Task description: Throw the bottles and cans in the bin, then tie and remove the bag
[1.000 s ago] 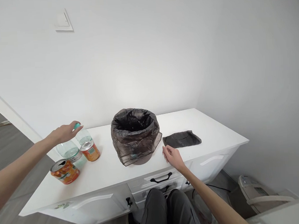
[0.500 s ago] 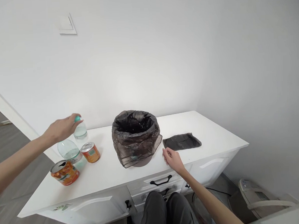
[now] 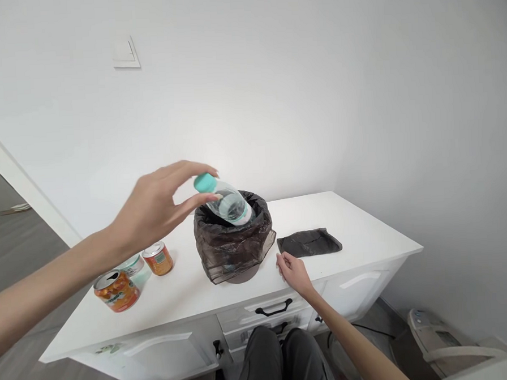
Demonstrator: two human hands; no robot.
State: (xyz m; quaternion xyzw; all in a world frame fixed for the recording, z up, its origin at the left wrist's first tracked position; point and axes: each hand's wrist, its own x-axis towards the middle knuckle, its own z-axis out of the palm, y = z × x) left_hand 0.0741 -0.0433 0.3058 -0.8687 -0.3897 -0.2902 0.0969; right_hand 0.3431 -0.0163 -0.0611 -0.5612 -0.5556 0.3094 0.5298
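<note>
My left hand (image 3: 164, 197) has its thumb and fingers around the neck of a clear plastic bottle (image 3: 232, 205) with a turquoise cap. Tilted with its base down to the right, the bottle hangs over the mouth of a small bin lined with a dark bag (image 3: 235, 250). My right hand (image 3: 294, 272), fingers curled with nothing showing in them, rests at the counter's front edge, right of the bin. Left of the bin are a larger orange can (image 3: 116, 292) with an open top, a smaller orange can (image 3: 158, 259) and another clear bottle (image 3: 132, 265), mostly hidden by my left forearm.
A folded dark plastic bag (image 3: 309, 242) lies flat on the white counter (image 3: 178, 299), right of the bin. A wall stands behind, bearing a light switch (image 3: 125, 53). At lower right is a grey appliance (image 3: 439, 336).
My left hand has lifted the turquoise-capped bottle from the counter's left side and carried it right, over the bin, tilting it. My right hand has stayed in place.
</note>
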